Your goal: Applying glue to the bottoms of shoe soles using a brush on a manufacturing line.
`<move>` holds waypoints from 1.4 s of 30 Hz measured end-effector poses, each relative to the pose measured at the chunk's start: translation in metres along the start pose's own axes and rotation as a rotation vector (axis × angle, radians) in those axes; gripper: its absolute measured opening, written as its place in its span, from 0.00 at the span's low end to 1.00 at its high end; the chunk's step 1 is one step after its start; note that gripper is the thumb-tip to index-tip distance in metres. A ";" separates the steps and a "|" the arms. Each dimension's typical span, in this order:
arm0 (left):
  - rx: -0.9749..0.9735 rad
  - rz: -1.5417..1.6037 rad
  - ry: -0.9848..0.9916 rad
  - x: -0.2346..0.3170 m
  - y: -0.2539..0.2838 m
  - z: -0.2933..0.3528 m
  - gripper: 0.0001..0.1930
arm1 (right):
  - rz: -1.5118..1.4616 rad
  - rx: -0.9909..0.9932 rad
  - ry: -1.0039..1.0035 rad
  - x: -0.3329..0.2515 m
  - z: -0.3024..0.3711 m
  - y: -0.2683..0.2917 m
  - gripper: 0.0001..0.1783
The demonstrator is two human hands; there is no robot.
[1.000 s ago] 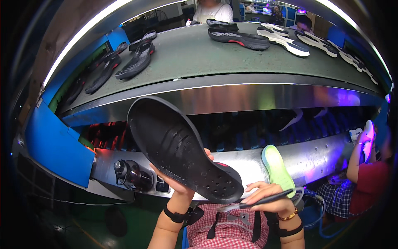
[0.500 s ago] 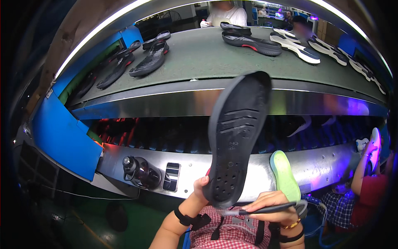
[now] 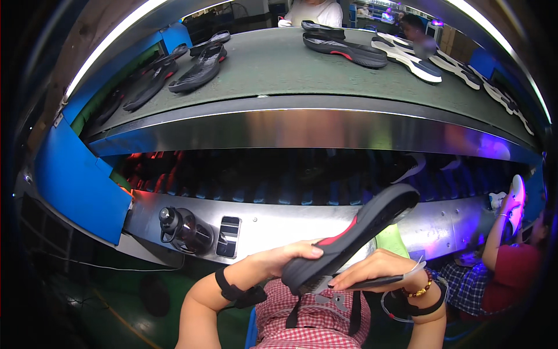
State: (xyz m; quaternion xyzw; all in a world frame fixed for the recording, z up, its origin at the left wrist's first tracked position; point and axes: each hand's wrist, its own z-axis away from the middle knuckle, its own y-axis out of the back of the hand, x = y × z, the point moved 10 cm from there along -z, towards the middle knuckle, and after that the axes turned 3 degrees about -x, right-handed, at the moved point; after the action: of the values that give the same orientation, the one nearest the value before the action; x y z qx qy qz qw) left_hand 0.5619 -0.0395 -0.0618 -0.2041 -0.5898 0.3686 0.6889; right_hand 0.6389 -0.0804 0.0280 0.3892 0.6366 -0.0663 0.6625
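My left hand [image 3: 295,254] grips a black shoe sole [image 3: 363,230] with a red side strip, its thumb on the outer wall near the heel. The sole is tilted on its side, with the toe end pointing up and to the right. In my right hand [image 3: 381,269] is a black-handled brush [image 3: 375,283], pinched between the fingers. Its pale bristles lie at the heel edge of the sole, seemingly touching it. A thin clear tube runs by my right wrist. Behind the held sole, a lime-green sole [image 3: 394,239] rests on the metal ledge, partly hidden.
A green conveyor belt [image 3: 261,70] carries several black and white soles. Below it, the metal ledge [image 3: 279,224] holds a dark bottle [image 3: 187,232] and a phone [image 3: 229,237]. At the right, a co-worker in red [image 3: 517,264] holds a white sole [image 3: 515,200]. Other people stand beyond the belt.
The black sole has turned from upright, inner face showing, to leaning right with its side wall showing. It is lower now. The brush has stayed near the heel.
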 end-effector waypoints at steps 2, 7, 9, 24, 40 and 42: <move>-0.001 -0.022 0.045 -0.003 -0.001 0.001 0.31 | 0.046 0.021 0.037 -0.006 0.003 0.006 0.12; 0.089 0.004 0.076 -0.007 0.010 0.008 0.30 | 0.007 0.110 0.097 -0.014 0.007 0.019 0.13; 0.097 -0.073 0.034 -0.006 0.012 0.008 0.31 | 0.093 0.025 0.004 -0.006 0.009 0.013 0.13; 0.237 0.046 -0.080 -0.001 0.038 0.036 0.33 | 0.010 0.358 -0.004 0.013 0.036 0.039 0.11; 0.427 -0.183 -0.598 0.043 0.080 0.049 0.29 | -0.017 0.577 0.104 -0.007 0.056 0.041 0.14; -0.349 0.601 -0.792 0.048 0.055 0.012 0.41 | -0.047 0.715 -0.031 0.014 0.047 0.042 0.14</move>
State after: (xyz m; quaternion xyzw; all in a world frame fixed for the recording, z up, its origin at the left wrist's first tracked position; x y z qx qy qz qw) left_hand 0.5370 0.0304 -0.0670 -0.3209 -0.7732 0.4949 0.2329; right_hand 0.7032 -0.0734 0.0281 0.5804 0.5720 -0.3060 0.4922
